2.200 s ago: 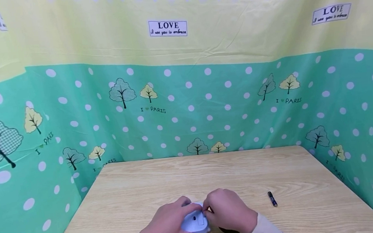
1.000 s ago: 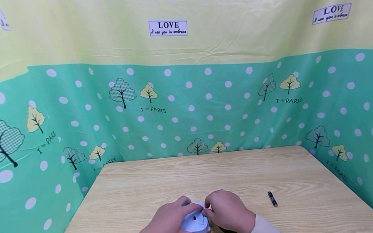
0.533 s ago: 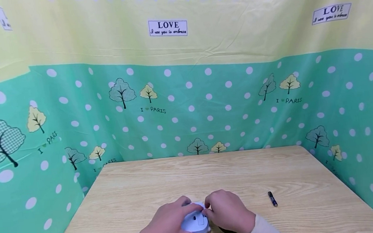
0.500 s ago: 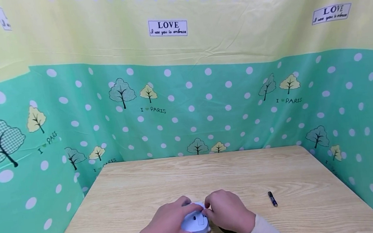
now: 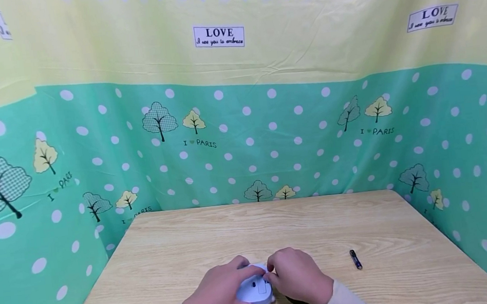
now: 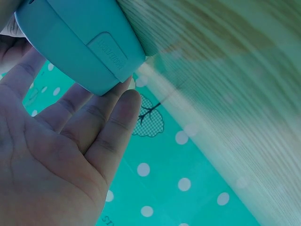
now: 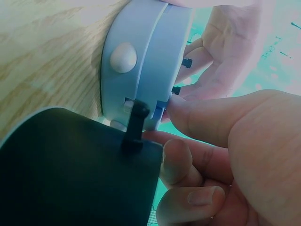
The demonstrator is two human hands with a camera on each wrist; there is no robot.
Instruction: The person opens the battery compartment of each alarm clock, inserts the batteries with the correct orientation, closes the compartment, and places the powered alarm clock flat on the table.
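Observation:
A light-blue rounded case that looks like a small alarm clock (image 5: 255, 292) lies back up on the table. A rectangular panel and a small dark knob show on its back in the head view. My left hand (image 5: 222, 293) holds it from the left, fingers at the far side and thumb at the near side. A panel with raised lettering (image 6: 109, 51) shows near the left fingertips in the left wrist view. My right hand (image 5: 297, 276) pinches at the case's right rim, its thumb (image 7: 183, 112) beside a dark-blue notch, index finger below, other fingers curled.
A short dark cylinder like a battery (image 5: 355, 259) lies to the right on the wooden table (image 5: 191, 245). A black rounded object with a stub (image 7: 80, 165) sits under my right wrist, close to the case. Patterned curtains (image 5: 246, 137) surround the table.
The right hand has shifted slightly at the rim since the oldest frame, and both hands stay almost still after that. The case keeps its place.

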